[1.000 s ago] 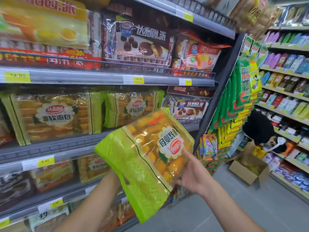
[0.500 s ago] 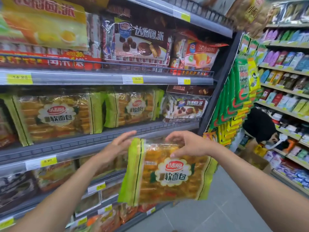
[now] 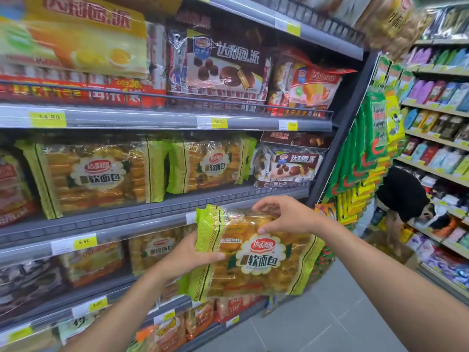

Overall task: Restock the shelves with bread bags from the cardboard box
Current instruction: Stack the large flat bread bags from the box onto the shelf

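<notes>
Bread bag (image 3: 253, 252) is held in the air in front of the shelves, label facing the wearer, long side level, just below the shelf (image 3: 152, 212) that already carries two matching bags (image 3: 96, 176). Left hand (image 3: 187, 257) has its grip closed on the bag's green left end, thumb on the front face. Right hand (image 3: 286, 217) pinches the top edge from above, fingers curled over the rim. Judgement: the two-point hold keeps the soft pack flat and square, so the label reads outward once shelved. Matching stock stands upright, face out; the bag's orientation copies that. Free space shows on the shelf in front of the standing bags, a likely target. Cardboard box (image 3: 388, 247) sits on the floor of the aisle, well apart, blurred.
</notes>
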The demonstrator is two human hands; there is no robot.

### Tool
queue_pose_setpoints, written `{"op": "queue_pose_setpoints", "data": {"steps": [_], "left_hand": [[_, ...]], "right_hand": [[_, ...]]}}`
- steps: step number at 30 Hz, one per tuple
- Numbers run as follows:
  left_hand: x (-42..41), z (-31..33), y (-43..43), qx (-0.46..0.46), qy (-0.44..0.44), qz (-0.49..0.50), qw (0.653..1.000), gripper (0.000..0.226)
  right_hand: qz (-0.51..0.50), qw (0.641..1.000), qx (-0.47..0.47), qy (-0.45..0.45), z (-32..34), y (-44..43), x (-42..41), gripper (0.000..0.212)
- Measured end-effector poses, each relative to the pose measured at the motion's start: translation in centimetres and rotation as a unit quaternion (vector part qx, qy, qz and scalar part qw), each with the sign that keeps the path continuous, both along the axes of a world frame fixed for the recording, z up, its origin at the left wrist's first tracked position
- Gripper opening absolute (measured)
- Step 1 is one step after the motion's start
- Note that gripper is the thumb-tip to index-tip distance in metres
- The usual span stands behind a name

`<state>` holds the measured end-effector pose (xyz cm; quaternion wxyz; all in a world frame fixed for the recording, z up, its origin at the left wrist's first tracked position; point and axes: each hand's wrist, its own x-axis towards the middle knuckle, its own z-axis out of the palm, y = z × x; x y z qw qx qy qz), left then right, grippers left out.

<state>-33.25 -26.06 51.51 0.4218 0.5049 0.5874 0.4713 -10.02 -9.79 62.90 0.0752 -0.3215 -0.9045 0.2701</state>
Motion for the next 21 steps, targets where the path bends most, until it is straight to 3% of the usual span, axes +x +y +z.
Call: {"op": "queue_pose_setpoints", "data": {"steps": [3,7,11,12,15,18,19,21], "left_hand": [[0.2,0.4,0.0,0.045,-0.001,0.059,0.997,0.055],[-0.7,1.1,0.1,0.077,-0.022,0.094,0.992,0.048],[-2.8,1.9,-0.3,0.072,-0.079,0.114,0.988,0.041],[-3.4,1.9,-0.3,0.067,-0.100,0.117,0.986,0.050],[-5.1,1.7,0.0,0.061,-0.184,0.153,0.969,0.115],[-6.0,2.0,0.9,0.056,-0.226,0.162,0.959,0.125],[-6.2,2.1,1.2,0.054,-0.228,0.167,0.958,0.125],[-6.8,2.4,2.1,0.053,-0.231,0.167,0.957,0.123]], "right_hand": [[-0.009,0.999,0.028,0.017,-0.3,0.0,-0.4,0.050],[-0.023,0.996,0.064,0.052,-0.4,-0.7,-0.7,0.052],[-0.114,0.965,0.124,0.201,-0.8,-0.6,0.9,0.065],[-0.148,0.949,0.115,0.252,-1.2,-0.3,1.5,0.068],[-0.263,0.910,0.013,0.322,-3.5,1.5,2.8,0.094],[-0.243,0.900,-0.182,0.313,-6.2,3.6,3.0,0.126],[-0.220,0.891,-0.246,0.310,-6.9,4.1,2.7,0.130],[-0.186,0.900,-0.275,0.284,-8.0,5.6,1.9,0.120]]}}
